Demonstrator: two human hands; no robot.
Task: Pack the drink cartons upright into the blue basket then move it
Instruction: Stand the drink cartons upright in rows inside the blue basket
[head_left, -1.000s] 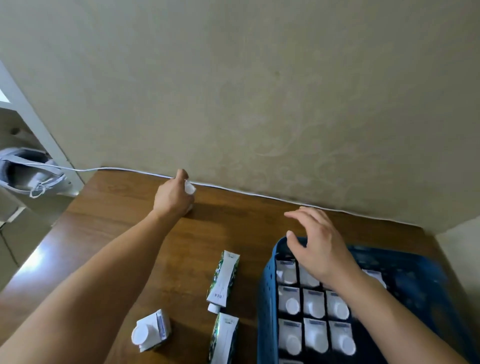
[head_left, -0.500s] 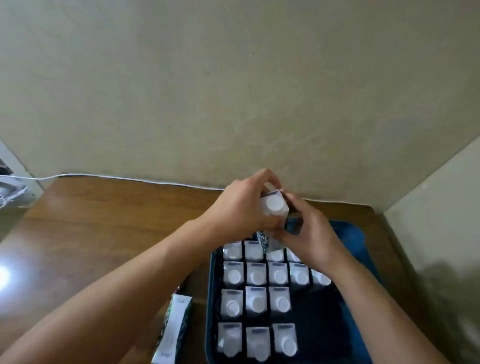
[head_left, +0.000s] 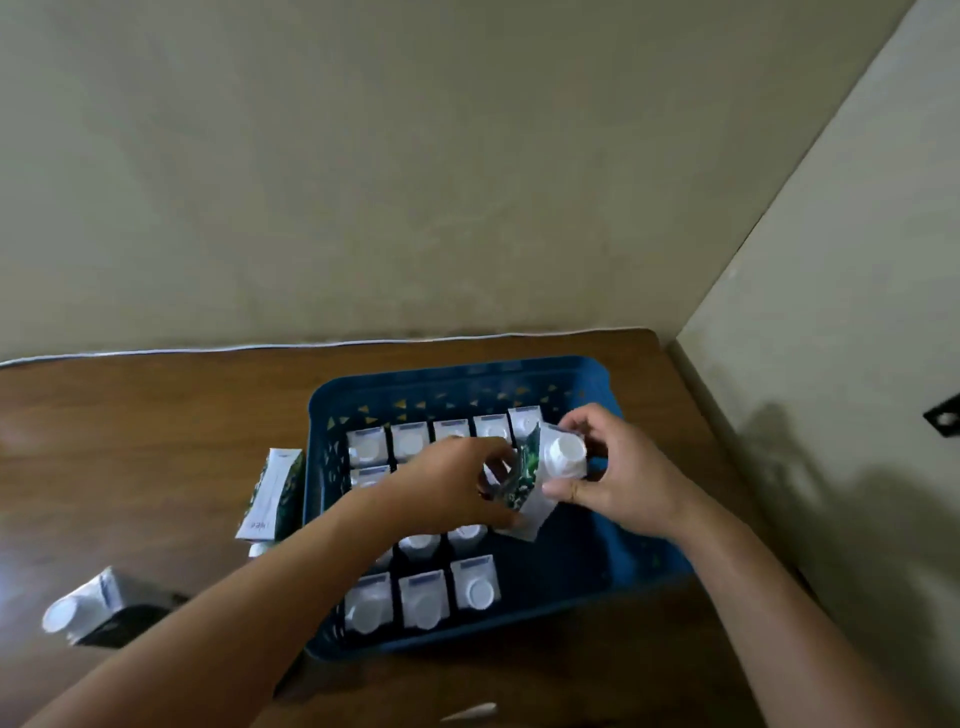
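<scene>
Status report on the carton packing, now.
Left hand and right hand both grip one tilted carton over the blue basket. Right side of basket open. Two cartons lie outside, left.

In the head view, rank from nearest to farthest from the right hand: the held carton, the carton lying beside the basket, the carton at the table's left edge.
1. Held carton, in the right hand.
2. Lying carton, left of the basket.
3. Edge carton, far left.

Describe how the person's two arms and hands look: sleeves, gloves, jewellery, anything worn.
Both forearms are bare from the bottom edge of the picture to the fingers; no sleeve shows. The left hand and the right hand wear no gloves. No watch, bracelet or strap shows on either wrist, and no ring shows on the visible fingers, though the picture is slightly blurred. No markings or bandages show.
</scene>
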